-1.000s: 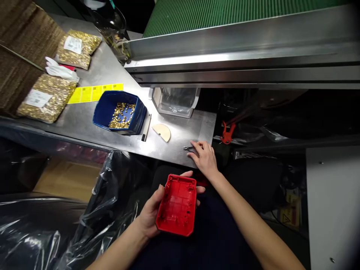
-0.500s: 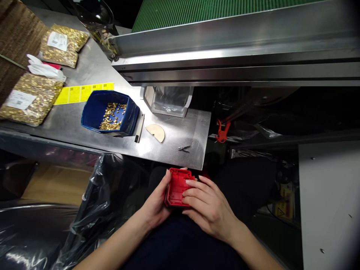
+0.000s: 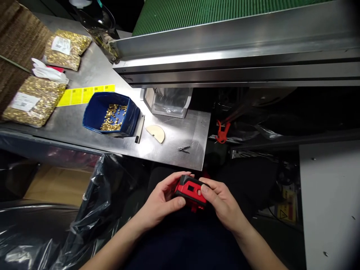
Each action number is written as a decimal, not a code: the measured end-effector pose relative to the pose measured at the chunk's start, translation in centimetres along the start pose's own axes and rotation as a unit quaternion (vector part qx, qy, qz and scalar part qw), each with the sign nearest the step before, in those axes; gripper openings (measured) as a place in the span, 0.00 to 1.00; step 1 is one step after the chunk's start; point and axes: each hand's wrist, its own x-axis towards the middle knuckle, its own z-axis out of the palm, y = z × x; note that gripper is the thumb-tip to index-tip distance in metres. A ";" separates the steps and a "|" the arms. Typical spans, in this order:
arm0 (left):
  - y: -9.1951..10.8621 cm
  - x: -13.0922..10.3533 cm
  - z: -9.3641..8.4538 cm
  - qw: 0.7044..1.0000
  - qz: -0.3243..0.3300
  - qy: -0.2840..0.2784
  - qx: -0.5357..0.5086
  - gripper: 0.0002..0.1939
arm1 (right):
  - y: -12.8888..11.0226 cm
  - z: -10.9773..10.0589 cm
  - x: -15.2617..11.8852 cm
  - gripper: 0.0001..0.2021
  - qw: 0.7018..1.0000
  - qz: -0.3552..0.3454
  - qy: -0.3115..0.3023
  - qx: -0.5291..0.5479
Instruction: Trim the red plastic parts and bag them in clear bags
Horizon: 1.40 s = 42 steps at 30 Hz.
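Above my lap I hold a red and black plastic housing [image 3: 192, 190], tilted so that its outer side with a small dark square window faces up. My left hand [image 3: 165, 198] is closed around its left end, thumb along the near edge. At the right end, my right hand [image 3: 221, 198] grips it with the thumb on the red face, near a round hole. The housing's hollow inside is turned out of sight. On the metal table beyond lie a small metal pin-like piece [image 3: 184, 149] and a pale half-round disc [image 3: 156, 133].
A blue bin [image 3: 132, 118] with small brass parts stands on the metal table [image 3: 194, 131], beside a white marker-like stick [image 3: 140, 129]. Bags of brass parts [image 3: 42, 101] lie at left. A metal-framed green conveyor [image 3: 219, 15] runs behind. Black plastic sheeting [image 3: 95, 202] hangs at lower left.
The red housing has been turned over, from its open hollow side facing up to its outer side. My right hand's fingers have moved from inside it to its right end.
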 end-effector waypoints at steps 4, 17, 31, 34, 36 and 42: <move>0.0 0.2 -0.3 1.000 0.004 -0.005 0.006 0.33 | -0.6 0.0 -0.2 0.18 0.997 -0.035 -0.003 -0.063; 0.3 0.2 -1.3 0.999 0.025 -0.013 0.021 0.33 | -1.6 0.6 0.0 0.15 0.986 -0.071 -0.007 -0.148; -1.8 0.4 -1.5 0.970 -0.058 0.070 -0.227 0.28 | 0.0 0.5 1.5 0.19 0.995 -0.038 -0.030 -0.092; -2.5 0.7 -0.9 0.938 -0.125 0.064 -0.317 0.26 | -0.4 1.2 1.4 0.17 0.997 -0.018 -0.055 -0.051; -2.8 1.0 -0.6 0.931 -0.145 0.044 -0.332 0.26 | -0.4 1.6 1.4 0.16 0.998 -0.003 -0.064 -0.017; -2.6 1.3 -0.8 0.936 -0.161 0.055 -0.310 0.27 | 0.0 1.6 1.8 0.15 0.998 0.023 -0.033 0.038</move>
